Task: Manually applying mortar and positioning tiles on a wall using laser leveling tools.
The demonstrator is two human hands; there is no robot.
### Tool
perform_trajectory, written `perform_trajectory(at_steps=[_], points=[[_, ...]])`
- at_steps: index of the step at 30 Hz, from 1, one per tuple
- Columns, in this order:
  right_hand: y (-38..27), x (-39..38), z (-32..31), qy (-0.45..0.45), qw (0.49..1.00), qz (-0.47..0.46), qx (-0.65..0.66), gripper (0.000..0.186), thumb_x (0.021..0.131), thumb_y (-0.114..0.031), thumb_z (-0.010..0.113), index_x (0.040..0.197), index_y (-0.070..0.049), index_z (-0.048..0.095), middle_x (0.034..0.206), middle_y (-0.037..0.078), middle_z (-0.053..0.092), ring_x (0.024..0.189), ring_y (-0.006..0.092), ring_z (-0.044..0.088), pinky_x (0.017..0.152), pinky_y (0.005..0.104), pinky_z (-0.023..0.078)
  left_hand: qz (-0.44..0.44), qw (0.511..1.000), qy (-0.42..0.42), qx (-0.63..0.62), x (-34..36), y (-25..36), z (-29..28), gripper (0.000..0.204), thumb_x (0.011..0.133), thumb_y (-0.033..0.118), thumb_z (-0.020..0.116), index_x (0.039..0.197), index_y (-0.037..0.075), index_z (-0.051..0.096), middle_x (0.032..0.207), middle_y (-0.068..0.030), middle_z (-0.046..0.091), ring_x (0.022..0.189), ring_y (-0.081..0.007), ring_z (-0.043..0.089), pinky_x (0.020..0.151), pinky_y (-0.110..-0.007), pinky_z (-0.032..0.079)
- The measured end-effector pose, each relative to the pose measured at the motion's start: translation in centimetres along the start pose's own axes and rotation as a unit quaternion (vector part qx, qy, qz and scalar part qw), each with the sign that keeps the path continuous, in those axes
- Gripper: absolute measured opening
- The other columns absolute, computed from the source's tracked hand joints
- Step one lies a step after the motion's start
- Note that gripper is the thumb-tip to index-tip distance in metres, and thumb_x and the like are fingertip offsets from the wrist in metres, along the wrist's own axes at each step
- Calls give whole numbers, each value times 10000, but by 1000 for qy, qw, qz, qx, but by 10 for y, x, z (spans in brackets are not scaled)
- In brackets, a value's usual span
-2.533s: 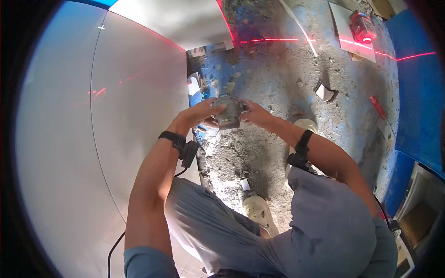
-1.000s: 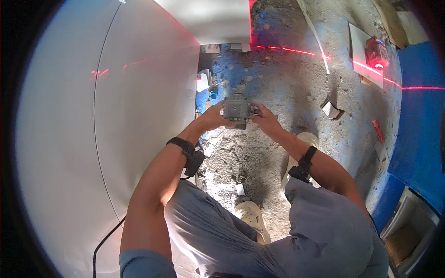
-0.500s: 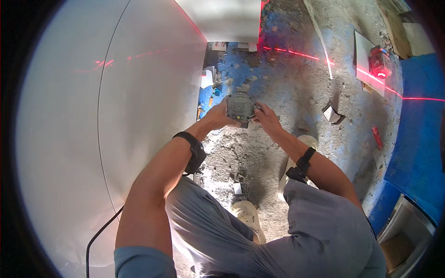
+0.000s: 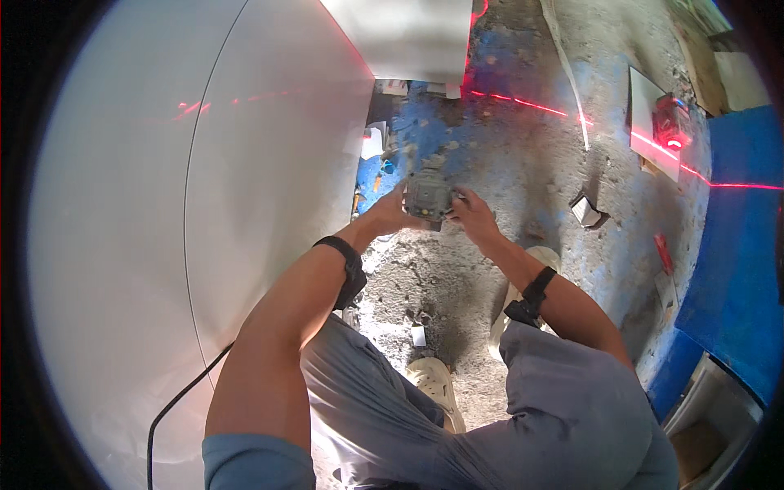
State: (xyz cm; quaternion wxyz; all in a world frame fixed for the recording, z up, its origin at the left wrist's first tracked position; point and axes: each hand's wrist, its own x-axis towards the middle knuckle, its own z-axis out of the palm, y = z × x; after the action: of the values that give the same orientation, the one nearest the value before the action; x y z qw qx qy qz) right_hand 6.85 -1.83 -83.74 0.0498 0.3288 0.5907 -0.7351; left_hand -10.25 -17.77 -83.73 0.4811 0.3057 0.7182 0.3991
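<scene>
- Holding a grey, boxy device (image 4: 429, 193) by its left side, the left hand (image 4: 390, 211) has its grip closed around that edge.
- The right hand (image 4: 474, 217) has its fingers bent in at the device's right edge; its grip looks narrow, but I cannot tell whether it pinches a small part there or only touches the side.
- The device is between the two hands, above the rough, blue-stained floor (image 4: 469, 306), with a small yellow dot near its lower edge.
- Each forearm wears a black strap, the left one (image 4: 351, 273) and the right one (image 4: 531, 300).
- A tall white panel (image 4: 269, 188) stands along the left, crossed by a dark seam and faint red streaks.
- At upper right, a laser unit (image 4: 671, 121) glows red on a white board (image 4: 645, 96), and a red line crosses the floor.
- Nearer the right hand lie a small white block (image 4: 585, 210) and a red object (image 4: 662, 251).
</scene>
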Motion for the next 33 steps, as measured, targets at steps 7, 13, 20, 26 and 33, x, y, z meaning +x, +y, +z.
perform_trajectory(at_steps=[7, 13, 20, 26, 33], points=[[0, -3, -4, 7, 1000, 18, -1, 512, 1026, -244, 467, 1454, -1, 324, 1180, 148, 569, 996, 223, 628, 923, 388, 523, -104, 993, -60, -13, -5, 16, 11, 660, 700, 132, 854, 1286, 64, 558, 1171, -85, 658, 1073, -208, 616, 942, -362, 484], [15, 1, -5, 39, 999, 3, 22, 459, 1019, -212, 465, 1418, 1, 386, 1069, 107, 619, 911, 180, 628, 812, 345, 528, -147, 986, -74, 14, -10, 30, 11, 486, 726, 245, 845, 1149, 63, 688, 1149, -80, 672, 1018, -201, 622, 892, -369, 478], [-2, -2, -3, 9, 1000, -19, -7, 431, 1020, -212, 463, 1392, 5, 444, 1063, 105, 638, 877, 158, 635, 801, 327, 528, -149, 988, -36, -28, -9, 7, 20, 506, 733, 228, 837, 1181, 77, 656, 1161, -81, 665, 1089, -209, 599, 945, -371, 455], [-4, -2, -8, 9, 999, -6, -36, 411, 1020, -206, 453, 1374, 1, 470, 1061, 97, 640, 878, 155, 633, 802, 327, 527, -143, 987, -56, -56, 7, -27, 25, 971, 596, 382, 910, 1325, -84, 468, 1240, -221, 603, 1159, -303, 574, 972, -385, 453], [10, 7, -11, -6, 998, -45, -42, 412, 1013, -189, 451, 1372, 12, 468, 1056, 118, 644, 915, 181, 642, 805, 339, 529, -117, 984, -93, -101, 5, -20, 19, 1015, 580, 379, 917, 1366, -48, 437, 1245, -201, 610, 1156, -284, 584, 982, -378, 451]])
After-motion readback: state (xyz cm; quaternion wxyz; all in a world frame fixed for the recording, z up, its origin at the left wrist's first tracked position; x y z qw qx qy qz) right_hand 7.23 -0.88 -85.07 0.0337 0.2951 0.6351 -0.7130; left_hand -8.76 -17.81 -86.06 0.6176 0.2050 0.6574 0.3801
